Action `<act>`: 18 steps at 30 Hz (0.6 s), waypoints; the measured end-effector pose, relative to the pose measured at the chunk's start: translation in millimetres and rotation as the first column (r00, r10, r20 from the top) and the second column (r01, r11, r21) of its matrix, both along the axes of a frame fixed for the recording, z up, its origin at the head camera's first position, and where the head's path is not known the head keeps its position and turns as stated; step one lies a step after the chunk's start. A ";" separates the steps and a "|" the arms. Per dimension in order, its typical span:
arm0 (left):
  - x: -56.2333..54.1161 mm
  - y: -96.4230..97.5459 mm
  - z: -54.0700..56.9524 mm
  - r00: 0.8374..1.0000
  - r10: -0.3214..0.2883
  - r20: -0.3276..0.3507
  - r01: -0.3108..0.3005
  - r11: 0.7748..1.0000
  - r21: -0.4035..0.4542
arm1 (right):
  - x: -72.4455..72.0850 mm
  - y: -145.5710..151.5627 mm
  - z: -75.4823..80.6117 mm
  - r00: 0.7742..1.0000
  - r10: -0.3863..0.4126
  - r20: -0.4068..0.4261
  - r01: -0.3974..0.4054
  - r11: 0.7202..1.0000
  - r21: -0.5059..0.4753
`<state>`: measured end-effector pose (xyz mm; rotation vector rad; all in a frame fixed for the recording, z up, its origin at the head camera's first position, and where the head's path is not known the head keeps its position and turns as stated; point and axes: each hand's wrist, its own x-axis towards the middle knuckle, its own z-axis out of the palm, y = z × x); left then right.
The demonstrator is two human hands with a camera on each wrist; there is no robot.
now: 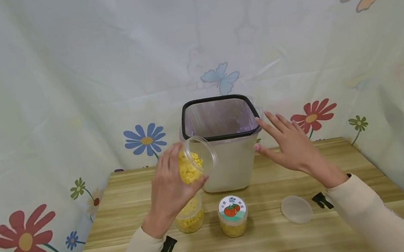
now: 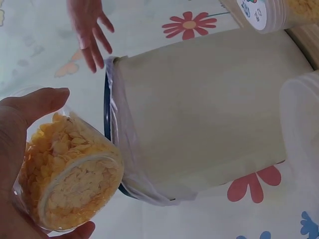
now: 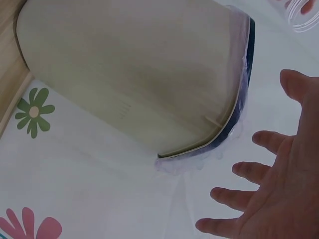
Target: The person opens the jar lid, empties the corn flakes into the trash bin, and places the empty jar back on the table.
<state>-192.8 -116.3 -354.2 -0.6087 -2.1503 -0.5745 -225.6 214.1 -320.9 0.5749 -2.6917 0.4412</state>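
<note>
My left hand [image 1: 171,180] grips a clear round jar [image 2: 75,174] of yellow flakes, tilted with its open mouth toward the trash bin [image 1: 227,165]. The flakes [image 1: 189,168] are still inside the jar. The bin is pale, with a black rim [image 1: 223,136] and a thin purple bag lining it. My right hand [image 1: 291,145] hovers by the bin's right side with fingers spread and holds nothing; in the right wrist view its fingers [image 3: 249,172] are apart from the rim.
Another jar of yellow flakes [image 1: 190,219] stands below my left hand. A lidded jar with a tomato label [image 1: 233,217] stands before the bin. A translucent lid [image 1: 297,209] lies on the wooden table [image 1: 267,251] at the right. A flower-printed curtain [image 1: 130,67] hangs behind.
</note>
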 end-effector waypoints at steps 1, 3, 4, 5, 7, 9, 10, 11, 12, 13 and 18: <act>-0.9 -0.3 1.4 1.000 -0.001 -0.005 0.001 1.000 0.000 | -2.6 0.6 1.8 1.000 0.003 0.020 -0.003 1.000 -0.003; -3.3 -0.9 4.1 1.000 -0.001 -0.018 0.001 1.000 0.001 | -8.1 1.4 5.2 0.999 0.010 0.048 -0.009 1.000 -0.011; -4.2 -1.4 5.2 1.000 0.000 -0.021 0.000 1.000 0.001 | -11.0 1.3 6.3 0.998 0.013 0.056 -0.012 1.000 -0.016; -4.8 -1.7 6.5 1.000 0.000 -0.025 0.000 1.000 0.003 | -13.7 1.1 7.2 0.998 0.017 0.059 -0.016 1.000 -0.019; -6.4 -2.1 8.9 1.000 0.001 -0.028 -0.001 1.000 0.008 | -19.0 0.4 9.3 0.998 0.019 0.067 -0.017 0.999 -0.030; -7.7 -1.9 10.8 1.000 0.006 -0.024 -0.006 1.000 0.013 | -23.5 -0.8 11.2 0.997 0.016 0.070 -0.014 0.999 -0.032; -8.4 -1.8 11.8 1.000 0.008 -0.022 -0.007 1.000 0.015 | -25.6 -1.5 11.9 0.997 0.015 0.073 -0.013 0.999 -0.031; -9.1 -1.7 12.6 1.000 0.009 -0.021 -0.009 1.000 0.016 | -27.6 -2.2 12.6 0.997 0.012 0.078 -0.010 1.000 -0.028; -10.0 -1.7 13.4 1.000 0.010 -0.021 -0.009 1.000 0.017 | -30.0 -3.2 13.3 0.996 0.009 0.084 -0.007 1.000 -0.028; -10.9 -1.8 14.5 1.000 0.012 -0.019 -0.012 1.000 0.017 | -32.1 -4.2 14.0 0.996 0.007 0.091 -0.004 1.000 -0.030; -17.2 -3.6 20.3 0.999 0.016 -0.028 -0.015 1.000 0.019 | -42.9 -10.9 17.5 0.992 -0.015 0.129 0.024 0.997 -0.074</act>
